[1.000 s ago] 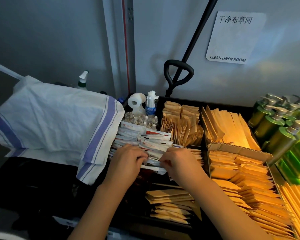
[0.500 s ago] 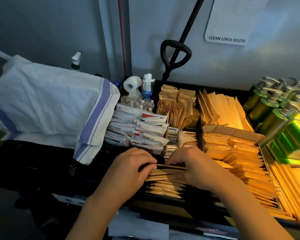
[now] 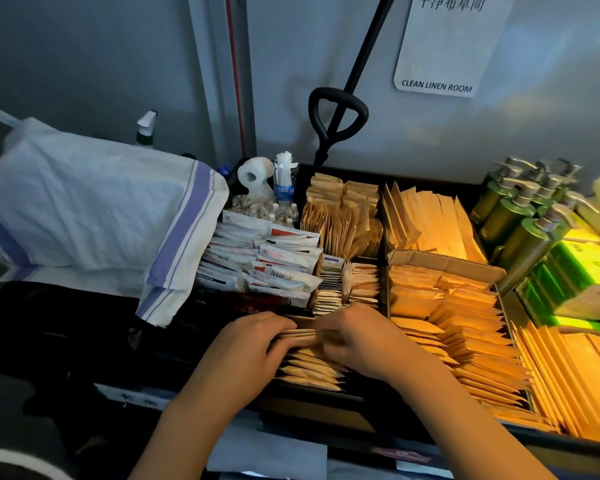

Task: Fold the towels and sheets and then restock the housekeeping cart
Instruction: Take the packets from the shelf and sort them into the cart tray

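Across the lower half of the frame, housekeeping cart tray (image 3: 388,415) now nearer and larger than a second ago, white sachets (image 3: 267,265) left behind at centre-left and attention dropped to the near compartment: restocking under way, not finished. At lower centre, left hand (image 3: 248,348) and right hand (image 3: 357,341) close together, fingers curled onto a stack of kraft paper packets (image 3: 309,367), squaring it.

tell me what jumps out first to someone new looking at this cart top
Both hands, left and right, grip a bundle of tan packets at the tray's near edge. To the right, rows of kraft sachets glow orange beside green pump bottles. A blue-striped white cloth drapes over the left side.
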Available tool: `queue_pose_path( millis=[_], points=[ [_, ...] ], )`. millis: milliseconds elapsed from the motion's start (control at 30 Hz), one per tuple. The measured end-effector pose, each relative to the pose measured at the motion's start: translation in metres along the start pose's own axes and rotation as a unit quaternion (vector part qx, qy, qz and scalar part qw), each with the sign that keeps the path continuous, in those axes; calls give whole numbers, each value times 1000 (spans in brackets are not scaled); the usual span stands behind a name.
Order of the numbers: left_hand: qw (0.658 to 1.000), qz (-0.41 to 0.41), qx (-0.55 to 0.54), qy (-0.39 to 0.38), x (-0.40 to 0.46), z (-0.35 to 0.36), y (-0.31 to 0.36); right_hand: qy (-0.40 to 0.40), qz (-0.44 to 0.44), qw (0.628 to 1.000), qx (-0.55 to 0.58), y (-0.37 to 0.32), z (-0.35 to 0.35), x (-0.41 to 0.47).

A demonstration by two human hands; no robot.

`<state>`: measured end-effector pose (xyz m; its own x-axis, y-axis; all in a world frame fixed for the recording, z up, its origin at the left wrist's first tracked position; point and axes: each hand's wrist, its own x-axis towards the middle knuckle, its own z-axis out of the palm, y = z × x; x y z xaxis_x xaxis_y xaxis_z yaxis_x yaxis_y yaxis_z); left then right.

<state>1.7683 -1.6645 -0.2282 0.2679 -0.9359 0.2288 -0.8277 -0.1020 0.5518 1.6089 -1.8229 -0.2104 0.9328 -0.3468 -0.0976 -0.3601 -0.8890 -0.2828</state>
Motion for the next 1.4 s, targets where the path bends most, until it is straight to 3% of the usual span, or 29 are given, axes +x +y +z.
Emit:
queue_pose_path(
  millis=[333,500,733,867,1067,1400],
  points=[
    [989,65,-44,123,14,-16,37,150,-44,988,22,10,-43,-38],
    [989,107,-57,81,47,2,82,171,5,985,17,47,-60,-87],
    [972,209,-91,54,97,54,156,265,110,956,57,102,-72,-178],
    [962,254,-105,-10,129,94,203,291,174,939,63,136,-71,-233],
    [945,314,-38,-83,168,148,264,300,280,910,65,180,-52,-286],
    [943,311,29,-115,166,206,289,309,375,861,149,205,-19,-292]
  ],
)
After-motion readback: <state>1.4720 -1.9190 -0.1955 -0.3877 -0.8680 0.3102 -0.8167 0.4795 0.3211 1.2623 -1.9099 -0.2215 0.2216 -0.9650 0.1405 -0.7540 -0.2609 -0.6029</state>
